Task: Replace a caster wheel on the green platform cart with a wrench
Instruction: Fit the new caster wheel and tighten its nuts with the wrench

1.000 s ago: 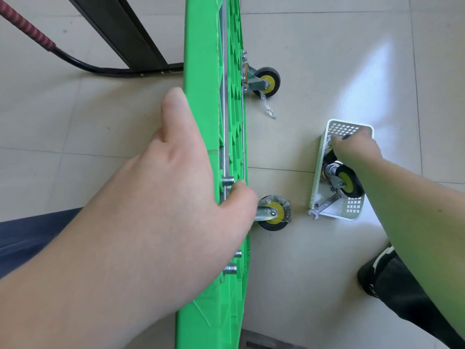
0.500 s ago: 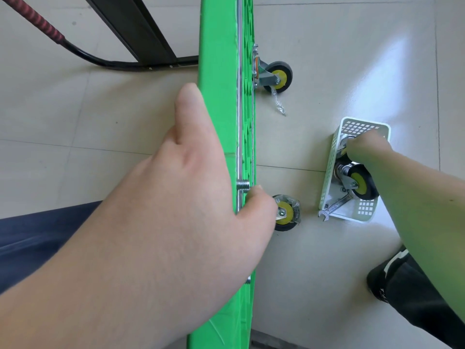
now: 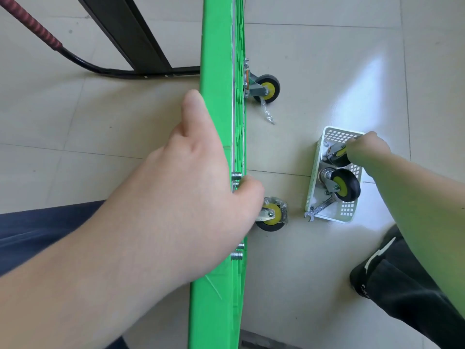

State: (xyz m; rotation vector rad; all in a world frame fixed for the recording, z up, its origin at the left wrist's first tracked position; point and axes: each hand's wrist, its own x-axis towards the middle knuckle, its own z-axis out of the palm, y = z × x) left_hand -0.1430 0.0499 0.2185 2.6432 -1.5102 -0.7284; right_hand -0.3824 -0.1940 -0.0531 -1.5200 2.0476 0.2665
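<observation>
Green platform cart (image 3: 216, 122): stood on edge on the tiled floor (image 3: 314, 59), underside facing right, threaded bolt ends (image 3: 236, 176) protruding along its upper edge.
Left hand (image 3: 198, 187): clasped over cart's upper edge, thumb on the flat deck side, fingers curled onto the ribbed underside.
Mounted casters: far caster (image 3: 265, 88) on underside, near caster (image 3: 273, 215) in clear wrap, just below left hand.
White perforated basket (image 3: 348, 212): on floor, right of cart, apart from it.
Right hand (image 3: 364, 149): inside basket's far end, fingers closed around a loose caster wheel (image 3: 338, 154).
Second loose caster (image 3: 343, 185): mid-basket.
Open-end wrench (image 3: 318, 210): at basket's near end, jaw overhanging its near-left corner.
</observation>
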